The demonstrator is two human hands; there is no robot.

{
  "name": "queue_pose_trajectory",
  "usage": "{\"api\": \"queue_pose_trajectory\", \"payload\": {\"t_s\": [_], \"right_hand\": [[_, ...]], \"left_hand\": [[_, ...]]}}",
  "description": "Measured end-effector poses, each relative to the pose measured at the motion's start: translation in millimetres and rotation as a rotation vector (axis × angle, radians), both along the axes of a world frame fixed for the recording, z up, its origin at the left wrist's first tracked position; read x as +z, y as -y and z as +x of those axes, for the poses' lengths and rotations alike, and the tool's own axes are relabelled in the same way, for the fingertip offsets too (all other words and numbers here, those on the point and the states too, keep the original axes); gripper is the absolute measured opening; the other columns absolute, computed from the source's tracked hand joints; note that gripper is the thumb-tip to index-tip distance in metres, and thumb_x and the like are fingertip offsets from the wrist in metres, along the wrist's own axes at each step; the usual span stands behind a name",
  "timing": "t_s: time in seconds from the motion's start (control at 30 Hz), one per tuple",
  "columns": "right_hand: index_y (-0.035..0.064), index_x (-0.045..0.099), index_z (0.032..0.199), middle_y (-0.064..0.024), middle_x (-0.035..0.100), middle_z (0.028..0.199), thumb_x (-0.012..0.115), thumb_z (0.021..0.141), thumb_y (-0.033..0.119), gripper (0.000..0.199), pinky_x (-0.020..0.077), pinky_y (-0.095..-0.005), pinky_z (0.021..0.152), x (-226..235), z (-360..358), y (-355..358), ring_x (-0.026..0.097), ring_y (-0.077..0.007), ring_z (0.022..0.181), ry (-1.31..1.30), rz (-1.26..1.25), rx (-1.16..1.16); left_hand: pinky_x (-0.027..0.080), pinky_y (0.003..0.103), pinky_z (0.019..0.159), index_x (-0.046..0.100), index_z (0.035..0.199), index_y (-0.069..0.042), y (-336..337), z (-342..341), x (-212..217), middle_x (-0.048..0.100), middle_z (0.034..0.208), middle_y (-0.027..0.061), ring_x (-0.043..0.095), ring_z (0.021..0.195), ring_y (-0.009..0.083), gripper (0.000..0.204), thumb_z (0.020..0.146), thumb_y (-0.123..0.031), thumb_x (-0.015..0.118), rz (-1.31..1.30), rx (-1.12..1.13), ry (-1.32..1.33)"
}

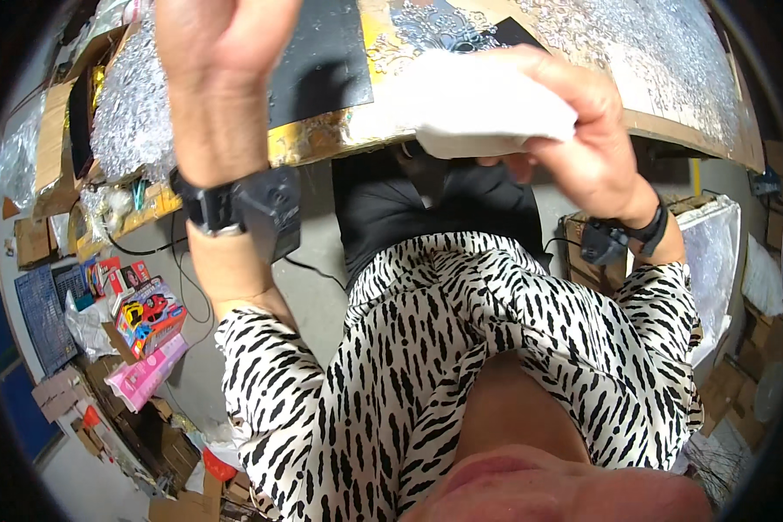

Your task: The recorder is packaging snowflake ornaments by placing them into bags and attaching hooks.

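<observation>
My right hand point(583, 130) grips a folded white cloth point(483, 100) and presses it against the front edge of a table point(322, 139) with a gold rim. On the table lie a black sheet point(322, 52) and a glittery silver ornamental panel point(652, 52). My left hand point(226, 35) is raised over the table's left part, with its fingers cut off by the frame's top edge, so whether it holds anything is hidden. Both wrists wear black bands with small devices. My black-and-white striped sleeves fill the lower view.
Bubble wrap point(135, 113) and cardboard lie on the table's left end. On the floor to the left stand colourful toy boxes point(148, 317), a pink box point(148, 370) and cardboard cartons. More cartons and a plastic-wrapped box point(713, 252) stand on the right.
</observation>
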State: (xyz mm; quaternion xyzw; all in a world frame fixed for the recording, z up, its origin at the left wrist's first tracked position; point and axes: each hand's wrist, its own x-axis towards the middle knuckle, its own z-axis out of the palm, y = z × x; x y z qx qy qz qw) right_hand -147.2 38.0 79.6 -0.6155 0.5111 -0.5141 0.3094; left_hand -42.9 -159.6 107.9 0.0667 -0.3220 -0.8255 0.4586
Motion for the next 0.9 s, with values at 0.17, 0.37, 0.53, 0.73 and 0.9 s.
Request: {"api": "queue_pose_trajectory", "payload": {"t_s": [0.17, 0.37, 0.53, 0.73, 0.9], "right_hand": [[-0.0057, 0.063, 0.101, -0.0179, 0.066, 0.097, 0.055, 0.083, 0.007, 0.024, 0.0508, -0.0322, 0.076, 5.4, 23.9, 28.7, 0.066, -0.0262, 0.085, -0.153, -0.359, 0.147], [0.0099, 0.064, 0.1, -0.0054, 0.061, 0.072, 0.062, 0.067, -0.001, 0.035, 0.0506, -0.0289, 0.059, 0.2, 34.3, 32.5, 0.063, -0.0215, 0.069, -0.259, -0.465, -0.004], [0.0186, 0.059, 0.112, -0.002, 0.046, 0.065, 0.065, 0.062, 0.004, 0.052, 0.0439, -0.0312, 0.044, -17.8, 34.3, 26.3, 0.054, -0.0201, 0.053, -0.46, -0.58, -0.003], [0.0006, 0.066, 0.1, -0.0106, 0.06, 0.069, 0.061, 0.08, 0.027, 0.034, 0.0424, -0.0305, 0.047, -29.5, 4.9, 17.0, 0.054, -0.0202, 0.052, -0.621, -0.555, -0.029], [-0.0031, 0.064, 0.099, -0.013, 0.065, 0.08, 0.064, 0.077, 0.017, 0.03, 0.0442, -0.0289, 0.05, -8.4, 18.3, 20.9, 0.057, -0.0191, 0.055, -0.294, -0.637, 0.019]], "left_hand": [[0.044, 0.036, 0.084, 0.053, 0.103, -0.002, 0.1, 3.0, -2.3, 0.056, 0.101, 0.0134, 0.053, 0.096, 0.0251, 0.026, 0.092, -0.026, 0.052, 0.04, -0.221, -0.105], [0.044, 0.036, 0.085, 0.053, 0.105, -0.003, -24.7, -18.4, 6.4, 0.056, 0.102, 0.0128, 0.053, 0.097, 0.0249, 0.027, 0.092, -0.026, 0.052, 0.034, -0.137, -0.049], [0.043, 0.037, 0.086, 0.053, 0.105, -0.002, -21.4, -20.0, 3.0, 0.056, 0.103, 0.0124, 0.052, 0.1, 0.025, 0.027, 0.092, -0.026, 0.051, 0.038, -0.251, -0.13], [0.043, 0.037, 0.087, 0.054, 0.105, -0.002, -19.8, -16.2, 4.5, 0.056, 0.104, 0.0115, 0.051, 0.102, 0.0253, 0.026, 0.093, -0.025, 0.049, -0.045, -0.393, -0.241], [0.044, 0.036, 0.086, 0.054, 0.103, -0.002, -26.0, -19.7, 10.4, 0.056, 0.104, 0.0115, 0.052, 0.102, 0.0251, 0.027, 0.093, -0.026, 0.049, -0.136, -0.384, -0.227]]}}
